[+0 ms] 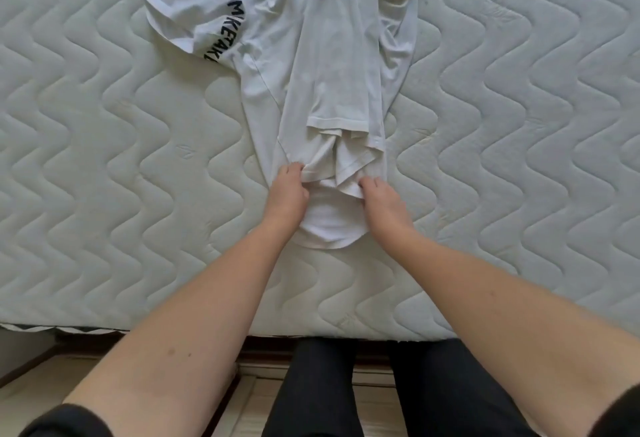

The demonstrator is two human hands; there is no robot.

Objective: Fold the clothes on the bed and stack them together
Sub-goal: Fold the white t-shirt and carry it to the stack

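While the white T-shirt (332, 66) lay rumpled on the mattress (104, 159), your left hand (287, 194) and right hand (382, 201) pinched its soft, light hem, probably the best hold.

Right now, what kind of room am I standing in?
Probably a bedroom: a bare quilted mattress fills the view, a white printed T-shirt lies spread on it, and pale wooden flooring shows below its edge.

Bare forearms, black short sleeves (65, 419) at the upper arms, black trousers (381, 388) below
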